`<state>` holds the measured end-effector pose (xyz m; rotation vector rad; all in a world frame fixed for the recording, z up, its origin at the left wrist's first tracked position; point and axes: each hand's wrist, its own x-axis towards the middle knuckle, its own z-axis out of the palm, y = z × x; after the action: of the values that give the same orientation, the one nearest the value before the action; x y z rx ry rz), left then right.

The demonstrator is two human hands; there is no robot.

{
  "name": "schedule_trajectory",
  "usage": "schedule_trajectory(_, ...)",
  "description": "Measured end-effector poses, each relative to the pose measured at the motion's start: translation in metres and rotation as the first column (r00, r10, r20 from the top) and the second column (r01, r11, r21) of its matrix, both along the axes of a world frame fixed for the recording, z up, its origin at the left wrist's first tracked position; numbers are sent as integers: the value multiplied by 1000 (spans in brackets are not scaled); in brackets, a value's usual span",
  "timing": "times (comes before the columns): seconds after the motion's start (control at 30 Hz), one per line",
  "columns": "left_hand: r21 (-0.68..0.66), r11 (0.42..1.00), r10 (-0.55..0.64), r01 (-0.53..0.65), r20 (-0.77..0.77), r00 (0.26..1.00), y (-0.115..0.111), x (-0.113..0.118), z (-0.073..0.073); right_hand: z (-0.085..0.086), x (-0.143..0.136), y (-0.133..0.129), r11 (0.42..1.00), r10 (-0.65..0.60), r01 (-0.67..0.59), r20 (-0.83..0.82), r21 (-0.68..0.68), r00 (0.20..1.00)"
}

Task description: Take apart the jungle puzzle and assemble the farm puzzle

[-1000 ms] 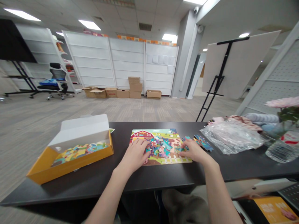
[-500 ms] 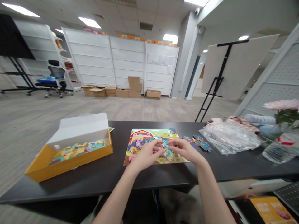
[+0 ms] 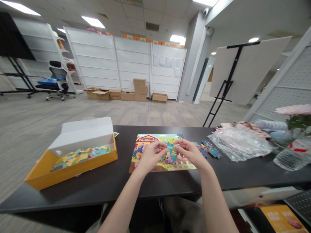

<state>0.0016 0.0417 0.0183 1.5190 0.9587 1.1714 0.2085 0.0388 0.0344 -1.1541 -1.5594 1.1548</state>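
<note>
Between my left hand (image 3: 153,154) and my right hand (image 3: 188,151) is a teal jigsaw puzzle piece (image 3: 172,150) with yellow leaf-like marks. The fingers of both hands are closed on its opposite sides, above a colourful farm picture board (image 3: 147,138) with a red barn. Purple and other coloured bits show around and under the hands, partly hidden. Just right of the board, several loose puzzle pieces (image 3: 210,149), mostly blue, lie in a small heap on the dark table (image 3: 104,181).
An open yellow box (image 3: 77,170) with many puzzle pieces stands at left, its white lid raised. At right lie a clear plastic bag (image 3: 240,142), folded cloths (image 3: 269,124) and a glass vase (image 3: 289,155) with a pink flower. Cardboard boxes (image 3: 140,90) line the far shelves.
The piece between my hands now shows its leaf-marked face, upright between the fingertips; before, a yellow-checked part hung lower. My right hand has shifted slightly, uncovering the board's white fence.
</note>
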Motion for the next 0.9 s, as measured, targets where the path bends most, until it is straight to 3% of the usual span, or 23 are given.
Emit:
schedule_trajectory(0.17, 141, 989, -15, 45, -209, 978, -2, 7, -9, -5, 20, -5, 1000, 12, -10, 123, -17, 992)
schedule_trajectory(0.27, 245, 968, 50, 48, -376, 925, -4, 7, -13, -15, 44, -8, 999, 29, -16, 261, -52, 965)
schedule_trajectory(0.5, 302, 950, 107, 74, -539, 835, -6, 3, -7, -31, 85, -7, 996, -50, 78, 446, -45, 894)
schedule_trajectory(0.9, 313, 946, 153, 85, -663, 733, -9, -7, -3, -18, 84, -19, 994, -107, 86, 598, 62, 795)
